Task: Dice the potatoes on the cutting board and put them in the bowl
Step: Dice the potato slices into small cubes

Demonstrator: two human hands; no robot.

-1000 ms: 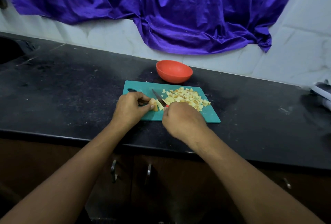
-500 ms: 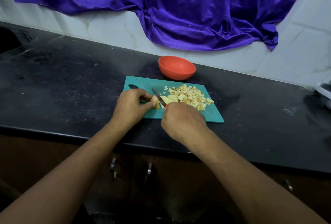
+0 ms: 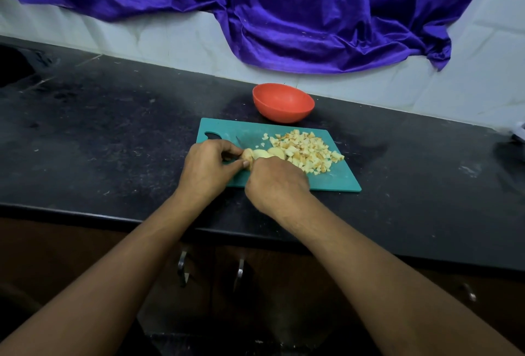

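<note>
Head view: my left grip [image 3: 208, 168] pinches the uncut potato slices [image 3: 262, 153]; my right grip [image 3: 277, 182] curls round the knife [image 3: 239, 142], handle hidden; the slices run left to right between both grips, nearer the right; diced potato [image 3: 306, 151] lies just beyond my right grip on the cutting board [image 3: 335, 179]; the orange bowl [image 3: 284, 102] sits farther off.

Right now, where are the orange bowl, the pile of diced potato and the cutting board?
orange bowl [image 3: 279, 99], head view, inner wall.
pile of diced potato [image 3: 306, 151], head view, middle of the heap.
cutting board [image 3: 336, 178], head view, bare patch near its right corner.
</note>
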